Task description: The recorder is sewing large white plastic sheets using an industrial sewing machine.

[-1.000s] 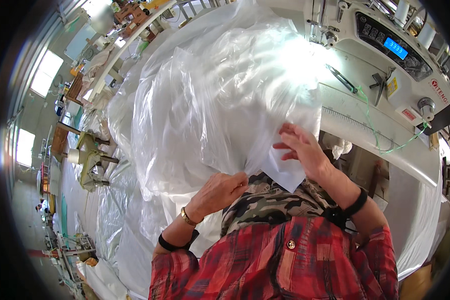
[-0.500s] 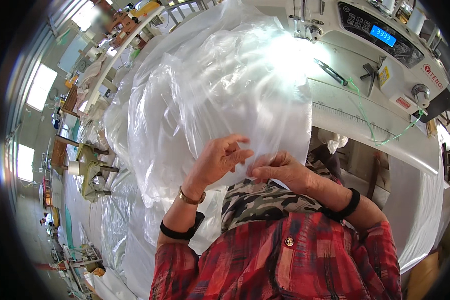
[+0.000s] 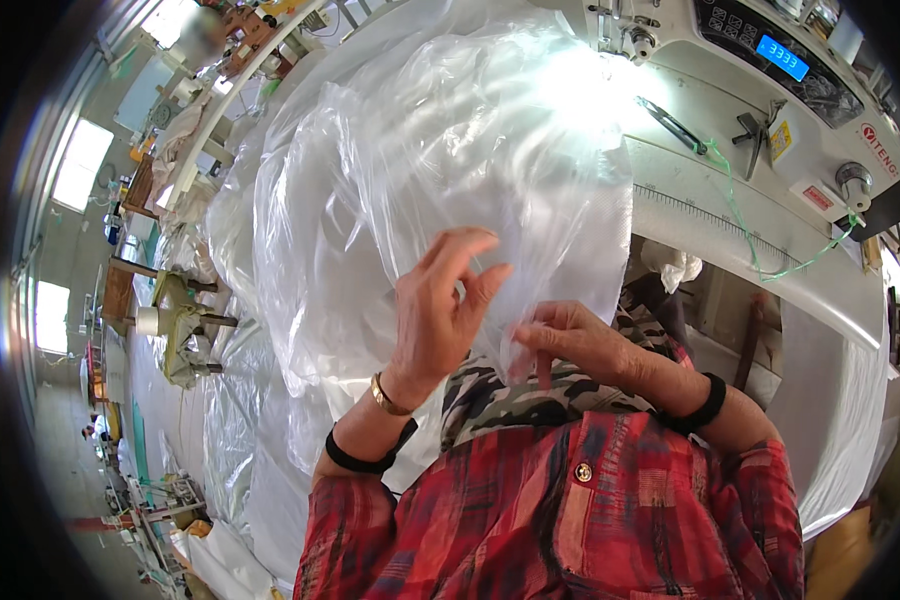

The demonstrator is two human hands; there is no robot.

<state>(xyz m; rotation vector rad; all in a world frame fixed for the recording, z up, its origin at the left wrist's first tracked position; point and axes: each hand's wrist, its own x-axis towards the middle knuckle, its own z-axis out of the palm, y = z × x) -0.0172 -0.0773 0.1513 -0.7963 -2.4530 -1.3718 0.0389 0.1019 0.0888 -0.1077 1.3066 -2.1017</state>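
A large heap of clear plastic sheeting (image 3: 350,200) spreads over the table and hangs down toward my lap. My right hand (image 3: 570,340) pinches an edge of this sheeting just above my knees. Higher and to the left, my left hand (image 3: 445,305) is raised over the sheeting, thumb and fingers apart in a curve, with nothing visible between them. The sheeting runs up under the bright lamp of a white sewing machine (image 3: 660,50), where glare hides the needle area.
Dark thread snips (image 3: 673,125) lie on the machine bed (image 3: 690,180), tied to a green cord (image 3: 735,210). A ruler strip (image 3: 715,215) runs along the bed's front. To the left stands a stool (image 3: 175,325) with wrapped legs. White material (image 3: 830,430) hangs at right.
My left hand has risen and its fingers have spread apart, away from my right hand. My right hand keeps its pinch on the plastic, shifting slightly. The view has tilted a little.
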